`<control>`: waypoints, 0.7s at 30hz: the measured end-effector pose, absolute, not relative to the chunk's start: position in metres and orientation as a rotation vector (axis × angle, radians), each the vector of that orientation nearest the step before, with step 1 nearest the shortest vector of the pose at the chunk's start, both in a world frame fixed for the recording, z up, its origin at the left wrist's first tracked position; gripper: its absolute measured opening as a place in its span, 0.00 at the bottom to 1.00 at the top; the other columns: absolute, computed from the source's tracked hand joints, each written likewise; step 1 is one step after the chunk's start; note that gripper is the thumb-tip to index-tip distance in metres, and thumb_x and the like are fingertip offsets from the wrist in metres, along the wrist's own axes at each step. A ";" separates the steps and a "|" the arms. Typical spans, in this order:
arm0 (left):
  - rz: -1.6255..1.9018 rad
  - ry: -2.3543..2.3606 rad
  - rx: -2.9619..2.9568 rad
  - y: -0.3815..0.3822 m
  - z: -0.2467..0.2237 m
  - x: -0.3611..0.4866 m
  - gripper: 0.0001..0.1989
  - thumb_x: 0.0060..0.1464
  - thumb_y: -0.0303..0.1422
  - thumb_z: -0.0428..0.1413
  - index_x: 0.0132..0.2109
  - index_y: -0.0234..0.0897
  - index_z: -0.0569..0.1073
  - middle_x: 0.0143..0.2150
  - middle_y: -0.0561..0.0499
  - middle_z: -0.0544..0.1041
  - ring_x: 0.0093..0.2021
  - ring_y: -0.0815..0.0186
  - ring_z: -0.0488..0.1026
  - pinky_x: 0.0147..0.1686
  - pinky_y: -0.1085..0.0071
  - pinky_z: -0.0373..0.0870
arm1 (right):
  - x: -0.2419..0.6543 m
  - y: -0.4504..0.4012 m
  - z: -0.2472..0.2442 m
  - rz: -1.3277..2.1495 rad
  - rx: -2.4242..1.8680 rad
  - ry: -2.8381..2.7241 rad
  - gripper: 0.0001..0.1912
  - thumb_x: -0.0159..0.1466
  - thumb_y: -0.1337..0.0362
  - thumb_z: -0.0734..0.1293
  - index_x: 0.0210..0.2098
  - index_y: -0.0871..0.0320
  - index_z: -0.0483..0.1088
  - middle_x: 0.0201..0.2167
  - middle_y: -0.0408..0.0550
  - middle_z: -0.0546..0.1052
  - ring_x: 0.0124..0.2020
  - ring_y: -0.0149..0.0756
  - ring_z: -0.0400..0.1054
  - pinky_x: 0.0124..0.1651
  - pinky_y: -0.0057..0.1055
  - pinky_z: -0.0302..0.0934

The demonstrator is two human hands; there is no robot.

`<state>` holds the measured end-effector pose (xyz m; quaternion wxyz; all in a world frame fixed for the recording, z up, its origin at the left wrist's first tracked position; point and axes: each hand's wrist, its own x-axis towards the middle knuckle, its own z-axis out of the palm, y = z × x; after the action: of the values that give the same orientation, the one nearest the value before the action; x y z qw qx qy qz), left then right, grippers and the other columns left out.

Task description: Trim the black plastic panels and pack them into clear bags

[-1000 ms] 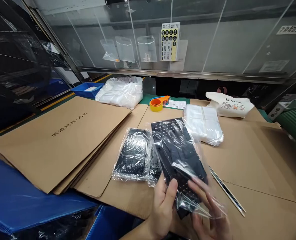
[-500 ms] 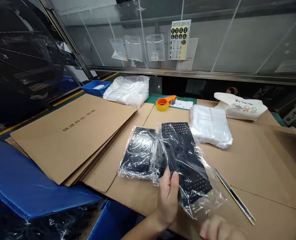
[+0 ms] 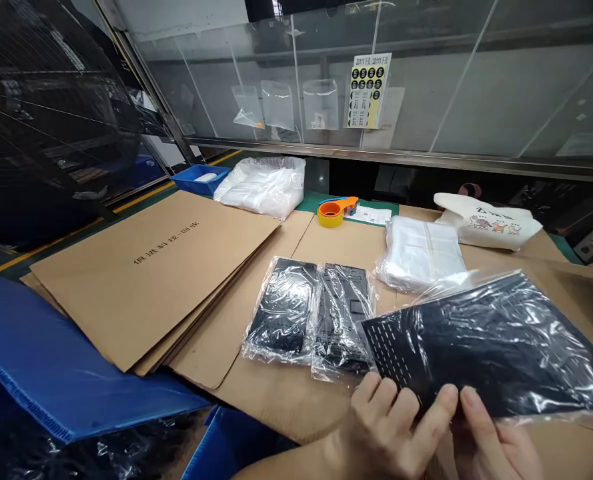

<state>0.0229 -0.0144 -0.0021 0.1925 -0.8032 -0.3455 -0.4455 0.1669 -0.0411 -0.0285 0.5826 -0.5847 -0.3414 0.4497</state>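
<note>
A black slotted panel in a clear plastic bag (image 3: 491, 340) is held up at the lower right, turned lengthwise across the view. My left hand (image 3: 401, 423) grips its lower edge near the slotted end, fingers closed. Close beside it, my right hand (image 3: 496, 437) pinches the same edge, the two thumbs nearly touching. Left of my hands, two bagged black panels lie side by side on the cardboard: one smooth and shiny (image 3: 286, 307), the other with a raised outline (image 3: 343, 320).
Flat cardboard sheets (image 3: 156, 267) are stacked at the left above a blue bin (image 3: 76, 373). Behind lie a blue tray (image 3: 201, 179), a white plastic bundle (image 3: 263, 183), a tape dispenser (image 3: 332, 212), clear bags (image 3: 421, 250) and a cloth pouch (image 3: 491, 220).
The held bagged panel has swung from nearly upright to lengthwise and moved right. My right hand has come up and taken its edge. The second panel on the cardboard is now uncovered.
</note>
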 end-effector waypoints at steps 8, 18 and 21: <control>-1.413 -0.806 -2.287 -0.012 -0.017 -0.002 0.12 0.55 0.20 0.43 0.30 0.30 0.70 0.25 0.47 0.69 0.27 0.67 0.66 0.30 0.68 0.65 | 0.152 0.007 0.004 1.390 -1.187 -0.390 0.23 0.44 0.54 0.80 0.35 0.56 0.74 0.39 0.48 0.80 0.40 0.44 0.74 0.43 0.35 0.71; -1.624 -1.279 -2.306 -0.016 -0.019 -0.052 0.07 0.56 0.19 0.51 0.37 0.34 0.65 0.29 0.50 0.69 0.31 0.68 0.65 0.29 0.70 0.67 | 0.135 0.072 -0.006 1.614 -1.274 -0.797 0.29 0.46 0.42 0.75 0.34 0.59 0.74 0.29 0.50 0.79 0.31 0.42 0.74 0.31 0.32 0.68; -1.606 -1.453 -2.170 -0.016 -0.017 -0.068 0.08 0.57 0.19 0.51 0.42 0.33 0.67 0.34 0.47 0.70 0.37 0.67 0.69 0.36 0.69 0.71 | 0.119 0.083 -0.015 1.610 -1.261 -1.105 0.31 0.50 0.37 0.69 0.35 0.61 0.72 0.27 0.50 0.79 0.27 0.42 0.73 0.32 0.35 0.67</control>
<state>-0.0683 -0.0162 -0.0169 0.0379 -0.7072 -0.4737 -0.5235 0.1186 0.0825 -0.0149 0.3973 -0.4979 -0.4361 0.6356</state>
